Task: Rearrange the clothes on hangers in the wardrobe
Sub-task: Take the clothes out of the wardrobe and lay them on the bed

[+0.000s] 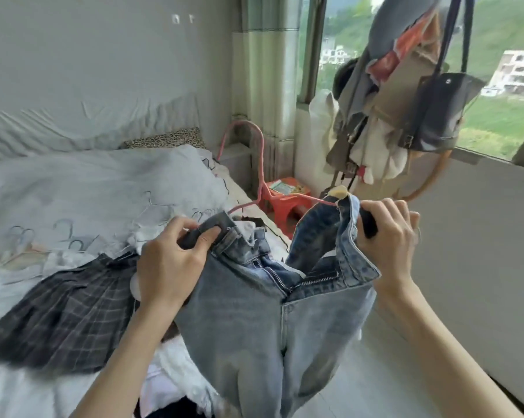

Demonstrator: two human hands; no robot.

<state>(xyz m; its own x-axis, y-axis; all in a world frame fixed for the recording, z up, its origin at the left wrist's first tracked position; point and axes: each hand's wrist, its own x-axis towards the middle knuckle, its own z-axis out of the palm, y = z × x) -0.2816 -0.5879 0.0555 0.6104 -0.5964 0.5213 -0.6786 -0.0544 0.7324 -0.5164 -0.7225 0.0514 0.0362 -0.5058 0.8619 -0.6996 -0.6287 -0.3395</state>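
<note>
Jeans (273,312): light blue denim, fly unzipped, hanging between both hands above the bed's edge, waistband spread wide.
Hanger (263,176): pink, its bar running along behind the waistband, hook rising toward the curtain.
Left hand (170,260): fingers closing around a dark clip at the waistband's left end.
Right hand (387,236): gripping a dark clip and the waistband's right end.
Bed (82,188): carrying a plaid skirt (64,309) and white clothes.
Window side: bags (429,116) hanging.
</note>
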